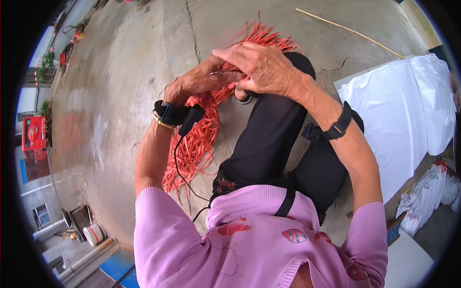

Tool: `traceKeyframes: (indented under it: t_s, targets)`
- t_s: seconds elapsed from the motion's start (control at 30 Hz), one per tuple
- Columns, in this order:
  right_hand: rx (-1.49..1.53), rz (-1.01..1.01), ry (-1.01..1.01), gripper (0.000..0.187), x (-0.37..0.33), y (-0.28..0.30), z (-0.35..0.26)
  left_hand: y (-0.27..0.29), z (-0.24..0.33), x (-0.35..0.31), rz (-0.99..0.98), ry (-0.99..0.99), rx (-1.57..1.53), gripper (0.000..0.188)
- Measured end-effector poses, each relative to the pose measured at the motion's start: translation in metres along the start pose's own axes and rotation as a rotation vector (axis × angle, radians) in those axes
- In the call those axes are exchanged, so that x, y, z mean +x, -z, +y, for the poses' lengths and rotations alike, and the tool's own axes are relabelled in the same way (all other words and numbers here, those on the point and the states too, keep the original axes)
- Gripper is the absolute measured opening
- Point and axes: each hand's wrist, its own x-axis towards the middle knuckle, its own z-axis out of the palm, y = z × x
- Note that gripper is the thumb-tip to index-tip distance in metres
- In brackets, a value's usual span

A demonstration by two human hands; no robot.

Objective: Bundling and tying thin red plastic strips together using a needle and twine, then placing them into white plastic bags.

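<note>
My left hand [204, 80] and my right hand [269, 67] meet in front of my knees, fingers bent toward each other. Between them runs a bundle of orange-red strips [192, 144], long and flat, gripped by both hands. Its far end fans out behind my right hand, and the rest hangs down to the floor beside my left forearm. A thin shiny piece, seemingly metal, shows at the left fingers; its kind is unclear. The right fingers reach across above the left ones, partly hiding the grip. Black straps with small devices sit on both wrists.
White plastic sheeting [389, 115] covers something flat at the right, with bundled white material [425, 197] below it. A thin stick [350, 32] lies on the concrete floor [115, 96]. At the far left are a red crate [34, 133] and a white bucket [94, 234]. A black cable [176, 161] hangs from my left wrist.
</note>
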Motion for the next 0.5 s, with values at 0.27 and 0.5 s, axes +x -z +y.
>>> traceKeyframes:
  t_s: [0.27, 0.5]
  targets:
    - [-0.153, -0.098, -0.034, 0.007, 0.013, 0.002, -0.009, -0.007, -0.038, -0.081, 0.119, 0.127, -0.046, 0.026]
    - [-0.27, -0.037, 0.174, 0.011, 0.015, -0.012, -0.065, -0.029, -0.246, -0.255, 1.227, 0.266, 0.469, 0.026]
